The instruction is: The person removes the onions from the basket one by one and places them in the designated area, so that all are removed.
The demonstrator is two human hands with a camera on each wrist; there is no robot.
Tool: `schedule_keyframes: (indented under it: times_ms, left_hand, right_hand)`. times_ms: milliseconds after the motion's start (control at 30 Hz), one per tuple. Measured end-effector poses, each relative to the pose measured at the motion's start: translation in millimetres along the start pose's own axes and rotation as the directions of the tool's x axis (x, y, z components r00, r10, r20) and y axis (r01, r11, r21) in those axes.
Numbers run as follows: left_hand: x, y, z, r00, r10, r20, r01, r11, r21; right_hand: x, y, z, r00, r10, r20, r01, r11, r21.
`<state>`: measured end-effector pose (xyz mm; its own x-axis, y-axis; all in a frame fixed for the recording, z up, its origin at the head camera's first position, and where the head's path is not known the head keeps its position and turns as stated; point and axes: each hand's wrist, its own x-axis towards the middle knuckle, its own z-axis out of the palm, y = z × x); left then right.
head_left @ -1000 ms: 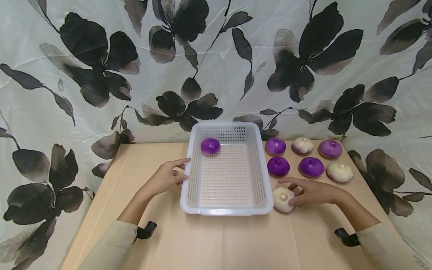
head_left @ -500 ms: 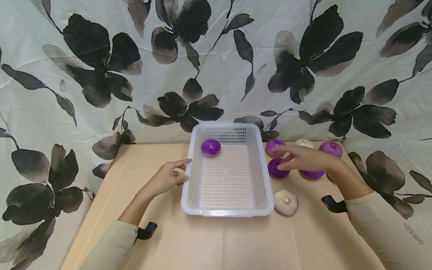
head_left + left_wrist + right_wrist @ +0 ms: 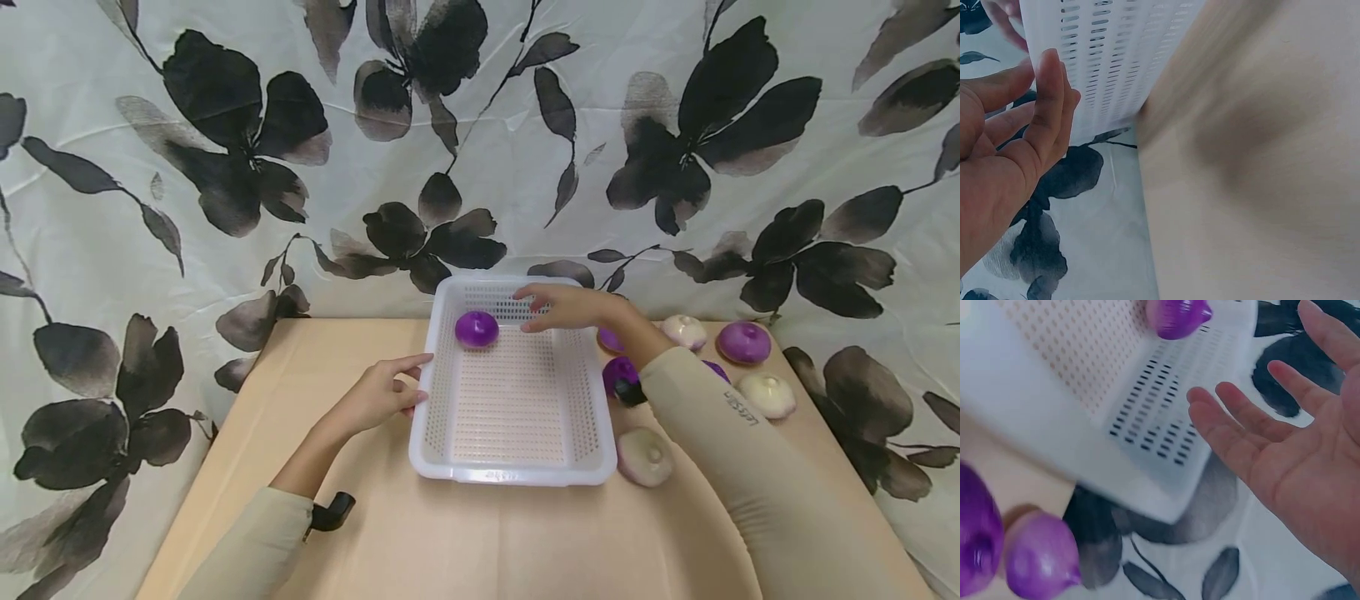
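A white perforated plastic basket [image 3: 510, 392] stands on the table with one purple onion [image 3: 477, 330] in its far left part. At the basket's left rim my left hand [image 3: 378, 390] holds on, its fingers and thumb bent at the edge; the left wrist view shows the fingertips [image 3: 1050, 62] against the wall. My right hand [image 3: 562, 307] hovers over the far right part of the basket, fingers spread and holding nothing. Right of the basket lie purple onions, such as one [image 3: 744, 342] at the back, and pale onions, one [image 3: 645, 457] nearest me. The right sleeve hides some of them.
The light wooden table [image 3: 480, 542] extends toward me in front of the basket. Behind it hangs a white cloth [image 3: 525, 233] with dark flowers. Another pale onion [image 3: 767, 395] lies near the table's right side.
My right hand has left the near pale onion, passed over the purple onions and come above the basket. My left hand has stayed at the rim. The view has shifted slightly.
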<state>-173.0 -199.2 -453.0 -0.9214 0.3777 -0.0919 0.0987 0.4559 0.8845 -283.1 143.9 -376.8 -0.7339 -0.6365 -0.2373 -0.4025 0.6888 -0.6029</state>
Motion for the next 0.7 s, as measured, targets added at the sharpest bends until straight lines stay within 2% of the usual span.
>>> schedule_keyframes:
  times_ms: [100,167,300,367,533,700]
  left_hand:
    - [-0.4,-1.0,-0.8,1.000,-0.001,0.006,0.001,1.000,-0.003]
    - [-0.5,-1.6,-1.5,1.000,0.004,0.009,-0.004,1.000,-0.001]
    - [0.4,-0.7,-2.4,1.000,0.015,0.014,-0.015,1.000,0.003]
    - [0.3,-0.2,-2.7,1.000,0.015,0.018,-0.015,1.000,0.000]
    - [-0.9,-0.7,-3.4,1.000,0.022,0.022,-0.022,1.000,-0.009]
    - [-2.4,-2.7,-3.2,1.000,0.013,0.025,-0.012,1.000,-0.025]
  right_hand:
    - [19,-2,9,0.999,0.052,0.005,-0.052,0.998,0.023]
    - [32,-1,17,0.996,0.093,0.009,-0.093,0.990,0.108]
    - [51,2,34,0.986,0.169,-0.011,-0.159,0.945,0.286]
    - [59,4,43,0.979,0.200,-0.043,-0.174,0.923,0.344]
    - [74,4,64,0.947,0.283,-0.150,-0.197,0.884,0.423]
    - [89,4,86,0.899,0.366,-0.242,-0.212,0.845,0.490]
